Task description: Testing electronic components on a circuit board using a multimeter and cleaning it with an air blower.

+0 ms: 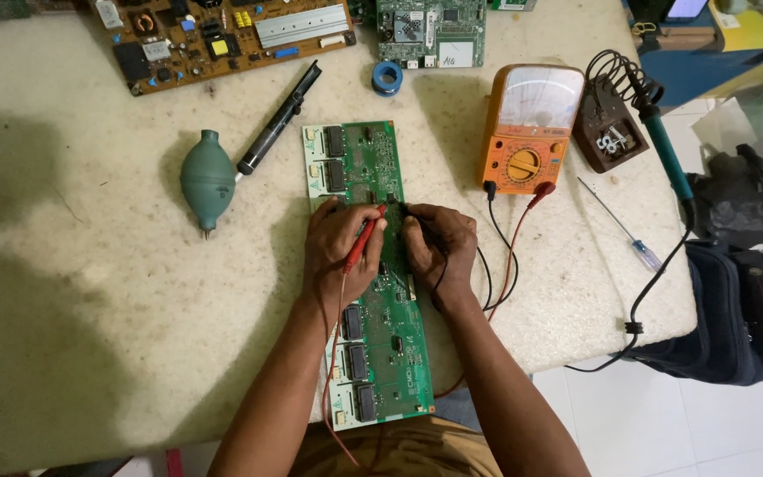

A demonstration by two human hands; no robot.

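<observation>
- Long green circuit board [368,274] lying lengthwise on the pale counter [90,291], near end jutting past the counter's front edge above the lap
- Left hand [339,252] curled shut around a red test probe [362,245], tip pressed to the board's middle
- Right hand [439,250] closed on a black probe, mostly hidden under the fingers, tip just beside the red one
- Both forearms rising from the bottom edge, converging, wrists resting over the board
- Orange analogue multimeter [527,128] near, beyond the right hand, red and black leads looping back toward the wrists
- Wide bare counter to the left; green rubber blower [207,179] and black desoldering pump [280,117] well apart from the left hand
- Small screwdriver [620,225] and soldering iron [664,155] on its stand crowding the right rim
</observation>
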